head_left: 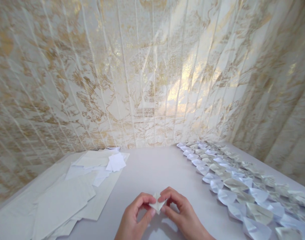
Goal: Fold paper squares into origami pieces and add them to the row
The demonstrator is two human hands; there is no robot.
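A small piece of folded white paper point(157, 205), roughly diamond-shaped with a crease down its middle, is held just above the table near the front. My left hand point(138, 213) pinches its left side between thumb and forefinger. On the other side, my right hand point(179, 211) grips the right edge the same way. Both hands' shadows fall on the tabletop below. The remaining fingers curl behind and are partly hidden.
Loose sheets of white paper point(64, 196) overlap on the left, with small square papers point(116, 162) on top. Rows of folded paper pieces point(237, 186) cover the right side of the white table point(152, 170). A gold-patterned curtain point(152, 73) hangs behind.
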